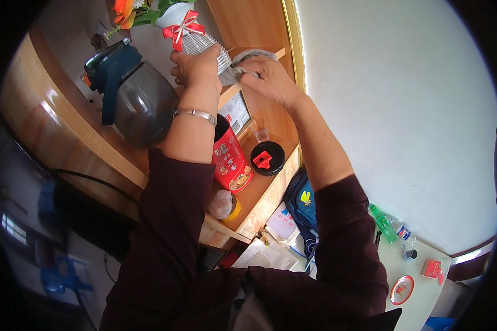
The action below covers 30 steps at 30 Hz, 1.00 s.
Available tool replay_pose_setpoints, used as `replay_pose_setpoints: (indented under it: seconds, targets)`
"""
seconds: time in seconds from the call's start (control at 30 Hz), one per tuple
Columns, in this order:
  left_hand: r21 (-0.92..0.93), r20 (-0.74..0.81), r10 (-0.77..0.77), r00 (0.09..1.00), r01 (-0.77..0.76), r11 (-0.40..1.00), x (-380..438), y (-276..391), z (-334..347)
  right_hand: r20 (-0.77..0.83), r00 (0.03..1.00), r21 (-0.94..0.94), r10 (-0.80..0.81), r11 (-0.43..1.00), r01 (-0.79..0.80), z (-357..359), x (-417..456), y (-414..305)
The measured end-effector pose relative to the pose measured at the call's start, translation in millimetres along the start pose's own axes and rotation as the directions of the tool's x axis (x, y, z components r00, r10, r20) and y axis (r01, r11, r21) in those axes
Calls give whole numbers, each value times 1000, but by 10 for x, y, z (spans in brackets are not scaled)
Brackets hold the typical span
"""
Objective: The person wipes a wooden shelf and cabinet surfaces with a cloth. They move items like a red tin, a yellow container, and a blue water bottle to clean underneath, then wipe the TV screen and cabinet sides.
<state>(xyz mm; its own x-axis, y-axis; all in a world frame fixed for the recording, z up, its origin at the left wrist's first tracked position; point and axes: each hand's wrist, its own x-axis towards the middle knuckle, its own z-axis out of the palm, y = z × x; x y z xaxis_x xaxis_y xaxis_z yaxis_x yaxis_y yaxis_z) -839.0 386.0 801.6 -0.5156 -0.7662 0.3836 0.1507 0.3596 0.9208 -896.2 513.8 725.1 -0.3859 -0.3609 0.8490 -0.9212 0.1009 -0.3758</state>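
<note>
My left hand (pixel 199 68) grips a white woven vase (pixel 199 44) with a red ribbon bow (pixel 184 28) tied round its neck. Orange artificial flowers (pixel 124 11) and green leaves stick out of its top, partly cut off by the picture's edge. The vase is tilted, its base towards the right. Bunched in my right hand (pixel 269 78) is a grey cloth (pixel 254 53), pressed near the vase's base. Left of my forearm stands a large dark jug (pixel 143 103) with a blue lid and handle.
The wooden shelf (pixel 259 190) below holds a red canister (pixel 232 159), a black lid (pixel 269 158), a clear cup (pixel 260 129) and a tape roll (pixel 233 209). A blue bag (pixel 304 202) hangs beside it. Bottles (pixel 384 225) and a plate (pixel 402 290) stand on a table to the right.
</note>
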Motion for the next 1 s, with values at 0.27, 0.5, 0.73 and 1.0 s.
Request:
replay_pose_setpoints:
  seconds: [0.27,0.5,0.73,1.0]
  targets:
    - [-10,141,-42,989,44,999,476,-409,240,-148,989,-244,-5,969,-32,-97,23,85]
    - [-71,361,-14,932,43,997,983,-732,256,-265,961,-123,81,986,-117,50,-43,-207]
    - [-89,417,86,905,-54,995,253,-295,94,-283,923,-133,-260,964,231,317,-363,-530]
    - [160,414,489,768,-590,791,-609,-53,-617,-410,879,-271,-242,953,136,303,-283,-380]
